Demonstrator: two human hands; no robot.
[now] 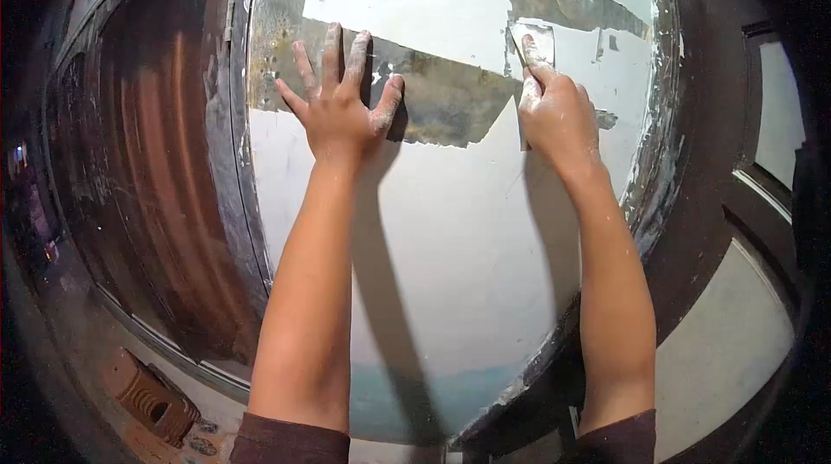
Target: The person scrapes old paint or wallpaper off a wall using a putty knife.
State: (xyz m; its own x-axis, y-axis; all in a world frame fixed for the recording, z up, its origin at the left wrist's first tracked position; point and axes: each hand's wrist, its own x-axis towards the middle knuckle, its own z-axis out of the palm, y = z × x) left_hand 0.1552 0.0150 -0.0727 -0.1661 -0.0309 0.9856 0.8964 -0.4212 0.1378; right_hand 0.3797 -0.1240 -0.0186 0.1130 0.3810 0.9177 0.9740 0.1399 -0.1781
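My left hand (340, 113) lies flat against a wall panel (459, 248), fingers spread over a stripped grey-brown patch (441, 100). White dust coats its fingertips. My right hand (558, 113) is wrapped around a putty knife (538, 35), with the index finger stretched along the blade. The blade rests against the panel beside the right end of the stripped patch; its handle is mostly hidden in the palm. White paint with ragged edges surrounds the bare areas, and a second bare strip (571, 3) runs above the blade.
A dark wooden door frame (242, 118) borders the panel on the left, with a brown curtain-like surface (160, 178) beyond. Stacked brown plastic stools (151, 399) stand on the floor at lower left. A dark panelled door (727, 161) with pale insets is at right.
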